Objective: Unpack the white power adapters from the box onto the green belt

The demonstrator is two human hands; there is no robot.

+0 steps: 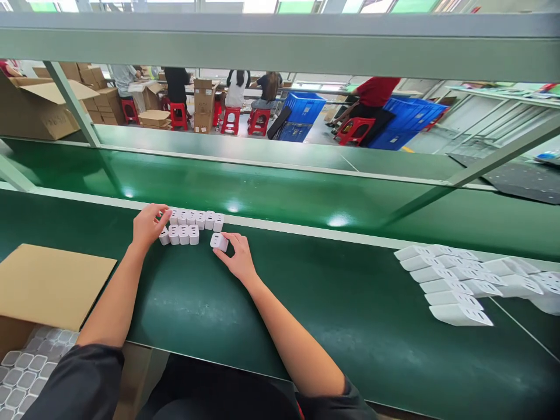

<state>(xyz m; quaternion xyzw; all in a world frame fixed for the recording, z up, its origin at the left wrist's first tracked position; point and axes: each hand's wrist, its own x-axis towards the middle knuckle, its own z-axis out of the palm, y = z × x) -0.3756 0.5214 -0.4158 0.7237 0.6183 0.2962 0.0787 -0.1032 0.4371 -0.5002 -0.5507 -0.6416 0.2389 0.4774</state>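
Note:
Two rows of small white blocks with dark slots stand on the dark green table, the back row [192, 218] longer than the front row [184, 235]. My left hand [151, 224] is at the left end of these rows, thumb and fingers curled near the end block; whether it grips one is hard to see. My right hand [236, 254] holds a single white block [218, 241] between thumb and fingers, just right of the front row and apart from it.
More white blocks [464, 280] stand in a group at the right. An open carton [52, 286] with many blocks is at lower left. A raised rail [306, 233] runs behind the rows. Beyond the green belt, several people sit near blue crates [301, 111].

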